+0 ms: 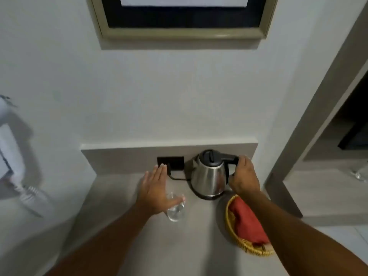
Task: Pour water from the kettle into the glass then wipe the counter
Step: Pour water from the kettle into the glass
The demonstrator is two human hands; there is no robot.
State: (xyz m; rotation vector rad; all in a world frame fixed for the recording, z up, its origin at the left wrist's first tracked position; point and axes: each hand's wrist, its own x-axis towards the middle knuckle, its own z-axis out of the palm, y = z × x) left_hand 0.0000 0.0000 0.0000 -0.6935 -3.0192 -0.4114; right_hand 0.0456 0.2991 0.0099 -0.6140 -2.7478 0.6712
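Grey counter [123,226] below a framed picture [183,20], steel kettle [209,176] on its base by the back wall, right hand [244,176] clamped on its black handle, left hand [157,188] flat, fingers spread – above a glass [175,213], wicker basket [251,249] holding a red cloth [247,220] – right of the glass

My right hand [244,176] covers most of the kettle [209,174] handle, and my forearm hides part of the red cloth [247,224] and the basket [237,236] rim. My left hand [157,188] hides the glass [176,211] rim; its water level is unclear. The frame [183,34] above is cut off, and the white things at left are blurred
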